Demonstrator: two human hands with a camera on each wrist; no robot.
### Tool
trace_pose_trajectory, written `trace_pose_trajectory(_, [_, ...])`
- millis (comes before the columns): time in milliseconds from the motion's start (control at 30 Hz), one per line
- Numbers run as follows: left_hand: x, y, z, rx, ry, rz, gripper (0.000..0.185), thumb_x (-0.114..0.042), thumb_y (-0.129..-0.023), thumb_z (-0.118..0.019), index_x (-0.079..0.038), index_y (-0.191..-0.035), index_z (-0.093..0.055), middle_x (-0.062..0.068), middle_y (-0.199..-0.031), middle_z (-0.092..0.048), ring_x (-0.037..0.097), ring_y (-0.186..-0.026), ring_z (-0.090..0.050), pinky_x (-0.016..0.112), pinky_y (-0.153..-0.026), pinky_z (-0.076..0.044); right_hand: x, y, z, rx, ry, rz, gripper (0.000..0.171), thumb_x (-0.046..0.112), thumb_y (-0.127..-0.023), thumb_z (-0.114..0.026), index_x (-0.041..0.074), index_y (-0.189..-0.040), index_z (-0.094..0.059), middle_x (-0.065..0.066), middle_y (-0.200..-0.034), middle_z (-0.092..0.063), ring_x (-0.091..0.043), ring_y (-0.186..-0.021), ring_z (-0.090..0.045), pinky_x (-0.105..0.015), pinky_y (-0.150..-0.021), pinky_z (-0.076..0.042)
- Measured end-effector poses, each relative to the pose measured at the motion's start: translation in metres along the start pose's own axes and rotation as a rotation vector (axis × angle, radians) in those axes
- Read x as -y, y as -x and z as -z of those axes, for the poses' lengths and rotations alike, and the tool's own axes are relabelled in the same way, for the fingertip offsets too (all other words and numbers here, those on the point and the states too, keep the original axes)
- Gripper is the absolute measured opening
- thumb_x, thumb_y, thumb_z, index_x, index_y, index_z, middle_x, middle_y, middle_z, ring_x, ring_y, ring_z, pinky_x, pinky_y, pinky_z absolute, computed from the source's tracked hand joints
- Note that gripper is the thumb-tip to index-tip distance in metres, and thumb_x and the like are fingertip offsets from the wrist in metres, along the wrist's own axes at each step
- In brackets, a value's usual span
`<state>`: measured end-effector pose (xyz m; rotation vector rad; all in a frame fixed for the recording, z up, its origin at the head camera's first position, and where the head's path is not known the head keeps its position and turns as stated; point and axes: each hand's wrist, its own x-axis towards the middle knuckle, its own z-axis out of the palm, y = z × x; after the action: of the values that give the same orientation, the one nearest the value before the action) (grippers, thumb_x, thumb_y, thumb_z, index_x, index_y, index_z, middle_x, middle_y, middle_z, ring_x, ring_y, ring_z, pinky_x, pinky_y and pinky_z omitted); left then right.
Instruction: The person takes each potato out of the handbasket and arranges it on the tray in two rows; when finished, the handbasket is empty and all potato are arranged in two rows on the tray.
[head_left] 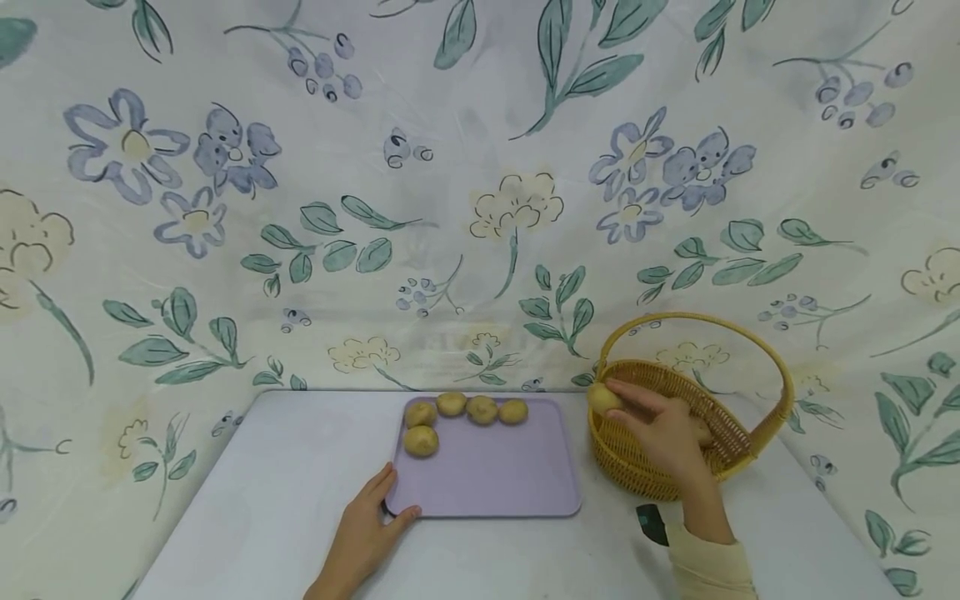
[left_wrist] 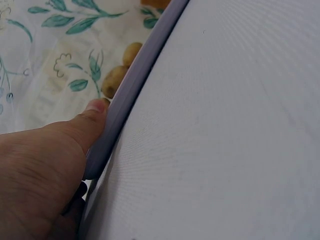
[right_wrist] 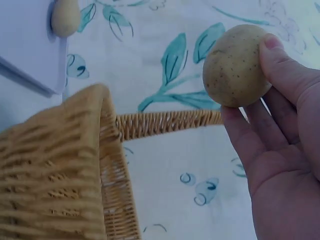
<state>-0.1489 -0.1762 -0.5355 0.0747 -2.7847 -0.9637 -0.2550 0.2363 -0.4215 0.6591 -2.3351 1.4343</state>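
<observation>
L hand (head_left: 365, 533) grips tray (head_left: 487, 487) corner; R hand (head_left: 663, 433) pinches potato (head_left: 604, 398) over basket (head_left: 720, 433).

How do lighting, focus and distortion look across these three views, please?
Head view: soft, even light, faint shadows, wide-angle bowing at the edges, the tray and basket fairly sharp. Left wrist view: the left hand looms close and slightly soft, the table washed pale. Right wrist view: a bluish cast, the potato sharp in the right hand, the background soft.
</observation>
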Motion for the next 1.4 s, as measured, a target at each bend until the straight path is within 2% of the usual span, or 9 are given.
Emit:
trace_pose_trajectory(100, [0.001,0.0,0.0,-0.011,0.0,-0.006,0.08,-0.044,-0.077,-0.074,0.002,-0.136,-0.047,0.012,-0.147,-0.043,0.035,-0.135,-0.041,0.05,-0.111,-0.036,0.004,-0.001,-0.006,0.02,-0.021,0.02,0.042,0.014,-0.081,-0.073,0.015,-0.122,-0.065,-0.009,-0.124,-0.065,0.006,-0.111,-0.058,-0.012,-0.087,-0.052])
trace_pose_trajectory(267, [0.003,-0.001,-0.002,0.004,0.007,-0.002,0.082,-0.047,-0.077,-0.073,0.002,-0.137,-0.046,0.012,-0.148,-0.041,0.035,-0.136,-0.039,0.051,-0.111,-0.035,0.009,-0.001,-0.016,0.059,-0.048,-0.012,0.04,0.019,-0.082,-0.073,0.02,-0.121,-0.065,-0.005,-0.126,-0.064,0.007,-0.115,-0.056,-0.011,-0.089,-0.051])
trace_pose_trajectory(367, [0.003,-0.001,-0.002,0.014,0.003,0.004,0.082,-0.049,-0.078,-0.072,0.001,-0.137,-0.045,0.012,-0.149,-0.04,0.034,-0.137,-0.039,0.05,-0.112,-0.035,0.019,-0.002,-0.022,0.069,-0.072,0.002,0.039,0.014,-0.082,-0.072,0.014,-0.12,-0.066,-0.01,-0.126,-0.064,0.005,-0.114,-0.056,-0.012,-0.089,-0.052])
trace_pose_trajectory(533, [0.001,-0.001,0.0,-0.013,-0.005,-0.009,0.08,-0.046,-0.077,-0.073,0.002,-0.136,-0.047,0.013,-0.148,-0.042,0.035,-0.135,-0.04,0.05,-0.111,-0.035,0.046,-0.005,-0.031,0.097,-0.07,0.03,0.039,0.007,-0.081,-0.072,0.003,-0.118,-0.065,-0.016,-0.123,-0.064,0.003,-0.112,-0.058,-0.015,-0.089,-0.053])
trace_pose_trajectory(633, [0.0,-0.001,0.001,-0.017,-0.008,-0.019,0.079,-0.045,-0.078,-0.073,0.003,-0.135,-0.047,0.013,-0.147,-0.042,0.035,-0.135,-0.04,0.05,-0.111,-0.036,0.054,-0.006,-0.037,0.106,-0.04,0.039,0.039,0.006,-0.08,-0.073,0.001,-0.118,-0.066,-0.015,-0.122,-0.065,0.003,-0.114,-0.057,-0.016,-0.091,-0.053])
trace_pose_trajectory(733, [-0.001,-0.001,0.002,-0.01,-0.011,-0.018,0.079,-0.046,-0.078,-0.073,0.003,-0.135,-0.047,0.013,-0.148,-0.042,0.036,-0.135,-0.04,0.05,-0.111,-0.036,0.053,-0.007,-0.045,0.113,-0.058,0.04,0.04,0.005,-0.079,-0.073,0.002,-0.118,-0.065,-0.012,-0.123,-0.065,-0.003,-0.114,-0.059,-0.019,-0.093,-0.052])
trace_pose_trajectory(967, [-0.002,-0.001,0.0,0.005,-0.01,-0.007,0.079,-0.046,-0.079,-0.072,0.003,-0.136,-0.046,0.013,-0.148,-0.041,0.035,-0.136,-0.04,0.05,-0.111,-0.036,0.033,-0.012,-0.068,0.144,-0.135,0.036,0.042,0.015,-0.081,-0.072,0.016,-0.122,-0.065,-0.002,-0.126,-0.064,-0.012,-0.118,-0.059,-0.023,-0.095,-0.052])
trace_pose_trajectory(1100, [-0.004,-0.001,0.0,-0.003,-0.012,-0.007,0.079,-0.045,-0.078,-0.073,0.002,-0.136,-0.047,0.013,-0.148,-0.042,0.035,-0.135,-0.04,0.05,-0.111,-0.036,0.033,-0.016,-0.08,0.159,-0.144,0.067,0.041,0.017,-0.081,-0.072,0.017,-0.122,-0.065,-0.003,-0.126,-0.064,-0.015,-0.119,-0.059,-0.024,-0.094,-0.052])
trace_pose_trajectory(1400, [-0.002,0.0,0.001,-0.008,0.0,-0.012,0.079,-0.043,-0.078,-0.074,0.003,-0.135,-0.047,0.013,-0.147,-0.042,0.036,-0.135,-0.041,0.051,-0.111,-0.036,0.071,-0.017,-0.097,0.182,-0.143,0.09,0.04,0.002,-0.08,-0.071,0.001,-0.12,-0.064,-0.014,-0.125,-0.063,-0.027,-0.121,-0.057,-0.025,-0.095,-0.052])
